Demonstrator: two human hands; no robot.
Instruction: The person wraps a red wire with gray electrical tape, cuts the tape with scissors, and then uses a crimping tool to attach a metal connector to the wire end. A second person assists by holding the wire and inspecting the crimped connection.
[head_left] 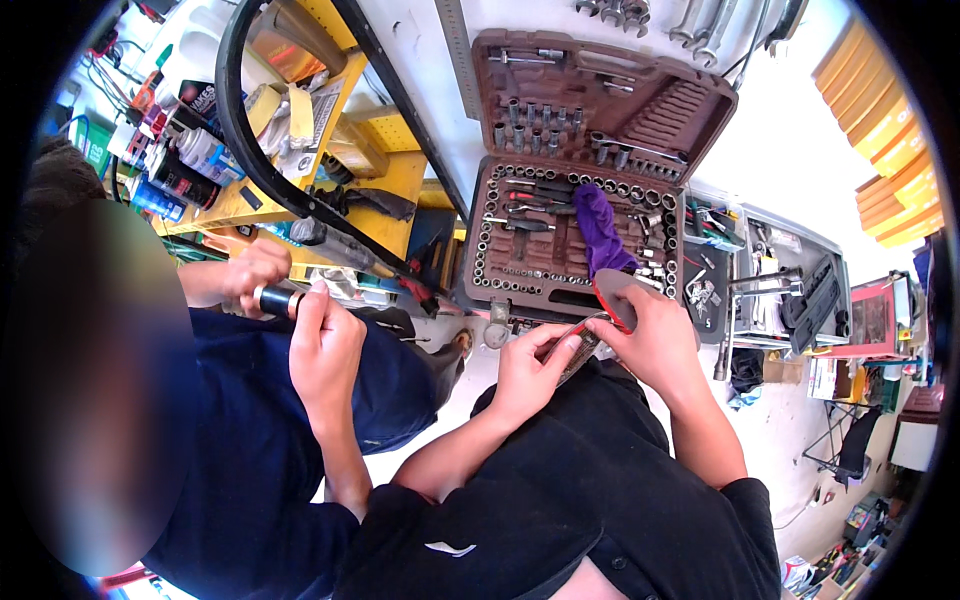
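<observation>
A workshop fills the background, a yellow shelf [398, 185] at left, pale floor [780, 435] at lower right; in the head view, the right hand [655, 335] is bent narrow around a flat, grey, red-edged piece [612, 284]; the left hand [530, 375] is curled nearly closed at its near end, the details between the fingers too small to tell; the piece sits just before an open brown socket case [580, 75] bearing a purple cloth [600, 230]; a co-worker [250, 400] grips a dark cylinder [276, 300].
</observation>
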